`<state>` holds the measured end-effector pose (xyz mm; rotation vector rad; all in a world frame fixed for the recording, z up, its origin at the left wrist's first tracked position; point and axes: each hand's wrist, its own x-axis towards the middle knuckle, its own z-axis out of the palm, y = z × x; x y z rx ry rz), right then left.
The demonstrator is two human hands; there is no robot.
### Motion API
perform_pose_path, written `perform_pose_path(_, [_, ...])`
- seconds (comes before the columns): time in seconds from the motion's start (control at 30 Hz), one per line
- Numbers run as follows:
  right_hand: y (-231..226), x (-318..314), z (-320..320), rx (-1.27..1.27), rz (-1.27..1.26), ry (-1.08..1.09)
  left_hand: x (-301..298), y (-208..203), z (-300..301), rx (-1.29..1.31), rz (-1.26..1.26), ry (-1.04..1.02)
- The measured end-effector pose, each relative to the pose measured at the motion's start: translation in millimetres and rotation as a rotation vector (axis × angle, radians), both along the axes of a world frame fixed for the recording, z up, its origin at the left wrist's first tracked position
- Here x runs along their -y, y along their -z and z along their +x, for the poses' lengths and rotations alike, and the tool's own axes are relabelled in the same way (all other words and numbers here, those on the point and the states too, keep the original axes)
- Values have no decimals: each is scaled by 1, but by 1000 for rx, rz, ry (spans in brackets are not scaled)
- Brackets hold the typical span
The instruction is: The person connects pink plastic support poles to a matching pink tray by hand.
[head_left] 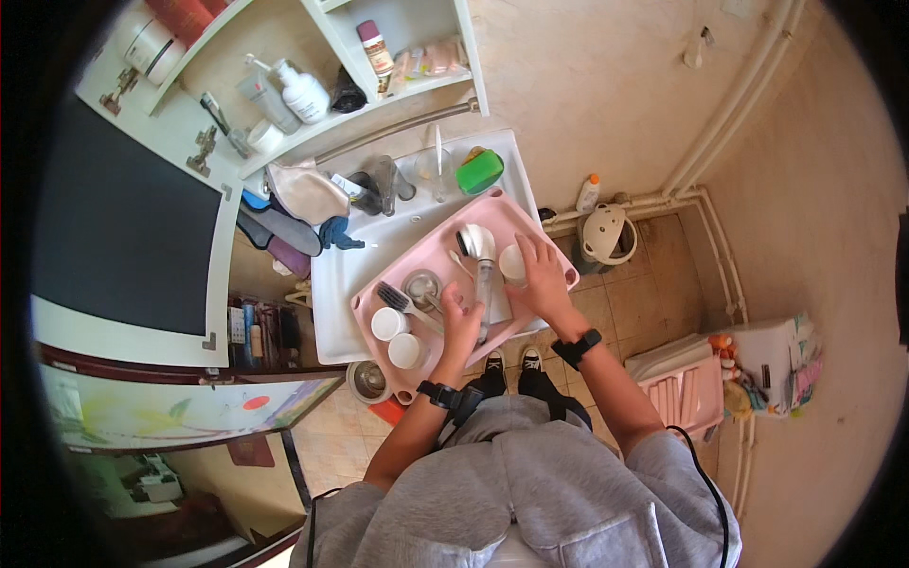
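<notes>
head view: a pink tray [440,248] lay at a slant across a white sink [333,327], directly in front of the person. the tray supported all items listed below.

tray contents, left side: two white cups [398,338] stood side by side near the lower left corner. a black-bristled brush [394,297] lay just above them, beside a round clear dish [422,287].

tray contents, right side: a white-headed tool [475,242] with a clear handle lay lengthwise near the middle. a single white cup [511,267] stood to the right of this tool.

hand positions: the two hands were apart, both over the tray. the left hand [460,327] was half open, its fingers parted, between the clear dish and the clear handle; whether it touched the handle could not be told. the right hand [543,279] was at the single white cup, with the cup between thumb and fingers; whether the grip was firm could not be told. each wrist carried a black band.

surroundings: a green box [480,171] and a clear cup [434,170] were set along the rear of the sink. a pump bottle [305,95] stood on the cabinet shelf above. a bin [606,234] stood on the tiled floor, to the right of the sink.
</notes>
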<state>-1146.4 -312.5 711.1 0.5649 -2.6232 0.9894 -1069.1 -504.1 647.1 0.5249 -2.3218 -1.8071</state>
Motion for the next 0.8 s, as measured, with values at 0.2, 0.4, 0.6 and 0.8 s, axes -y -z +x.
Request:
perform_pose_path(0.2, [-31, -39, 59, -115, -208, 233, 3, -39, 10, -193, -200, 172])
perform_pose_path(0.4, [-5, -84, 172, 147, -541, 505, -29, -64, 39, -301, -33, 414])
perform_pose_path(0.6, [8, -118, 342, 370, -207, 697, -57, -80, 116, -135, 85, 888])
perform_pose_path(0.8, [-182, -263, 545, 234, 275, 1086, -137, -182, 154, -193, 422, 1434])
